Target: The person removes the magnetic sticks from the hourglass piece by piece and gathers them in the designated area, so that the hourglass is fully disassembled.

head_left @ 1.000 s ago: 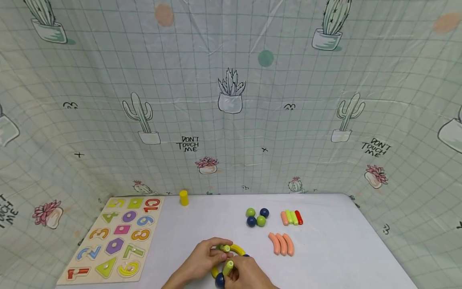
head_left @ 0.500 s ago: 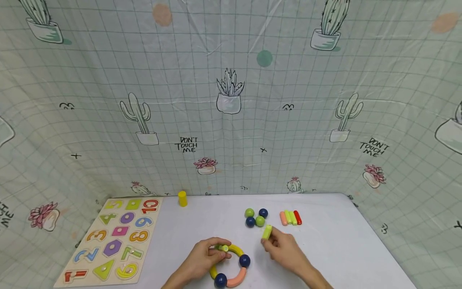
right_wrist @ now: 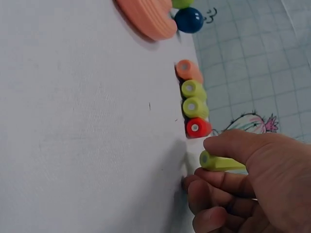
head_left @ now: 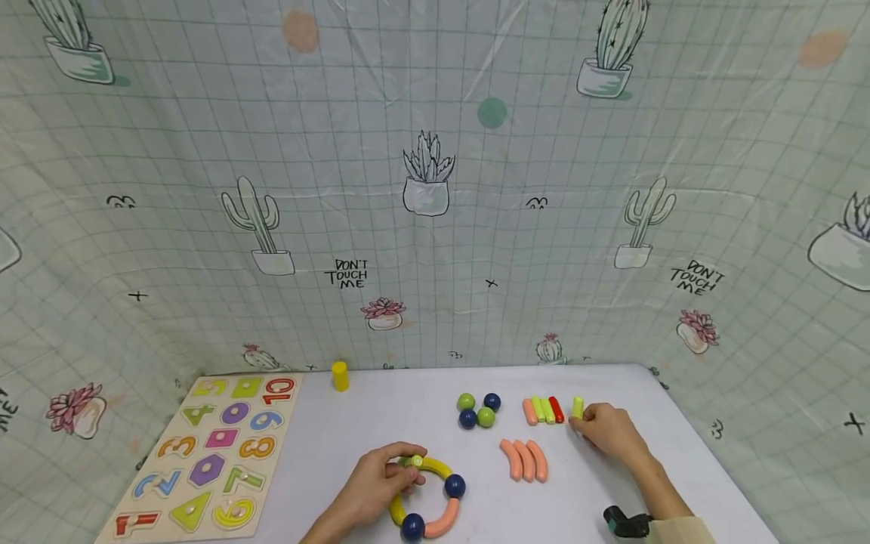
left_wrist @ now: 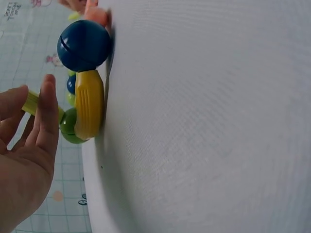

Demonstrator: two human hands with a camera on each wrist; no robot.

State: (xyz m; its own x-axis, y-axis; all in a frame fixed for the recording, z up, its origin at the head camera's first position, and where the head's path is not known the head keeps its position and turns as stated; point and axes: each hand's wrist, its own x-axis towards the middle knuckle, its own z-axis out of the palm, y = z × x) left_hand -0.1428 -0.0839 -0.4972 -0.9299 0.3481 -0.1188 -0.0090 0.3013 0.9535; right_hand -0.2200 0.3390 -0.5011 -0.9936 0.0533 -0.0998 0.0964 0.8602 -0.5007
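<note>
In the head view, a ring lies on the table, made of yellow curved rods [head_left: 435, 466], a salmon curved rod [head_left: 443, 521] and blue balls [head_left: 455, 486]. My left hand [head_left: 370, 481] is at its far left side. Finger and thumb pinch a yellow-green stick [left_wrist: 31, 103] that meets a green ball [left_wrist: 71, 127] of the ring. Farther right, my right hand [head_left: 612, 432] pinches another yellow-green stick [right_wrist: 221, 163] between thumb and fingers. That stick is beside the red stick [right_wrist: 198, 127], with a small gap. Part of it is hidden by the hand.
Left of the red stick lie two yellow-green sticks [head_left: 543, 409] and a salmon stick [head_left: 529, 412]. Green and blue balls [head_left: 485, 416] and salmon curved rods [head_left: 524, 461] lie nearby. A number puzzle board [head_left: 204, 453] is at left, a yellow cylinder [head_left: 340, 376] at the back.
My right hand has carried its yellow-green stick from the ring rightward, past the salmon curved rods, to the red stick's right side. The left hand stays at the ring, still pinching its stick.
</note>
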